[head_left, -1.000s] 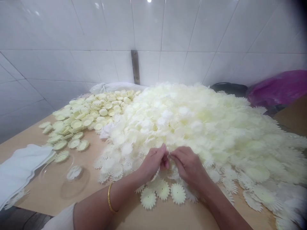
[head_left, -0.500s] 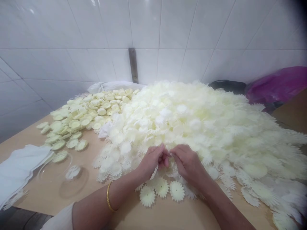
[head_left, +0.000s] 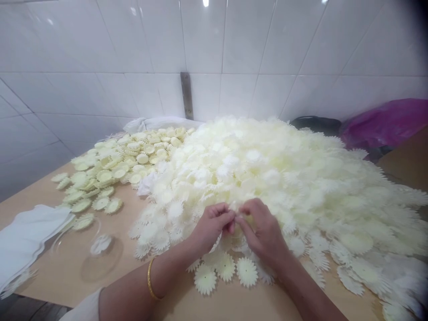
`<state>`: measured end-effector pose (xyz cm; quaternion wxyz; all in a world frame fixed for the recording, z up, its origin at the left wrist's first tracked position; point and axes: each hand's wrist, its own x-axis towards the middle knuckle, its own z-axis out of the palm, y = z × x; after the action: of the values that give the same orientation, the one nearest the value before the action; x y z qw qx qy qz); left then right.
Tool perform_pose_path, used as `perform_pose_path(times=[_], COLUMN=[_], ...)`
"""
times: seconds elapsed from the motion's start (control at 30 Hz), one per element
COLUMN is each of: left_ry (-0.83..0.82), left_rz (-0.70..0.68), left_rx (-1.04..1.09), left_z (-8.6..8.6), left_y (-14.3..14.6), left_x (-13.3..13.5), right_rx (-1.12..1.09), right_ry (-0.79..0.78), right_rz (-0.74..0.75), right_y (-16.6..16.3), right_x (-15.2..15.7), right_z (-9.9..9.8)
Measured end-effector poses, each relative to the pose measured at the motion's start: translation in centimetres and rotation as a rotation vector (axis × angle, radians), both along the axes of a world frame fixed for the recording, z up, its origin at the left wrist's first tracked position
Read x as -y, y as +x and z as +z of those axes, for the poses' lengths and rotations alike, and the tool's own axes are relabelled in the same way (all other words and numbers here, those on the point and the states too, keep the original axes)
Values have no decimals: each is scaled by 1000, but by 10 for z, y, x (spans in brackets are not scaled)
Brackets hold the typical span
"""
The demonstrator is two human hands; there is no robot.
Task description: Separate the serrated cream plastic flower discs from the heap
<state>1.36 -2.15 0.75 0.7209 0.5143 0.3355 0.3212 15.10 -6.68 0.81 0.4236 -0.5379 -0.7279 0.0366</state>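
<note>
Petal disc [head_left: 235,207] pinched betw. both hands at near edge of big pile [head_left: 284,178]; left hand [head_left: 210,225] & right hand [head_left: 264,232] each w/ grip closed on it. Vs 1 s ago: hands crept up-pile, pinch unchanged. Loose discs [head_left: 246,272] by wrists. Yellower pile [head_left: 113,165], cloth [head_left: 26,232], clear dish [head_left: 100,258] left on counter [head_left: 67,276].

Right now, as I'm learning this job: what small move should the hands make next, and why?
Probably draw the left hand and right hand slightly apart to separate the petal disc: both pinch it together at the near edge of the pile.
</note>
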Motion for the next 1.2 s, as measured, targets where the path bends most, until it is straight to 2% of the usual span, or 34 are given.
perform_pose_path(times=[0.1,0.17,0.33,0.47,0.67,0.83,0.9,1.07,1.13,1.2], left_ry=[16,31,85,111,44,59,93,169,181,161], left_rz=[52,67,47,74,159,123,115,89,101,139], left_rx=[7,8,24,3,-35,-31,-28,-22,-15,-24], left_z=[3,5,4,2,-2,-6,-7,-8,-7,-5], left_y=[1,1,1,0,0,0,1,4,4,4], left_x=[0,1,2,1,-2,-2,0,2,3,3], right_rx=[-151,-217,-241,-207,-203,1,28,28,87,155], right_ry=[61,47,-95,-60,25,333,332,101,115,216], right_rz=[-76,-102,13,7,-223,-540,-488,-43,7,-28], right_y=[2,5,5,1,12,31,32,13,7,5], right_x=[0,0,1,2,2,-3,-4,0,1,3], right_z=[3,5,7,7,4,8,10,7,5,3])
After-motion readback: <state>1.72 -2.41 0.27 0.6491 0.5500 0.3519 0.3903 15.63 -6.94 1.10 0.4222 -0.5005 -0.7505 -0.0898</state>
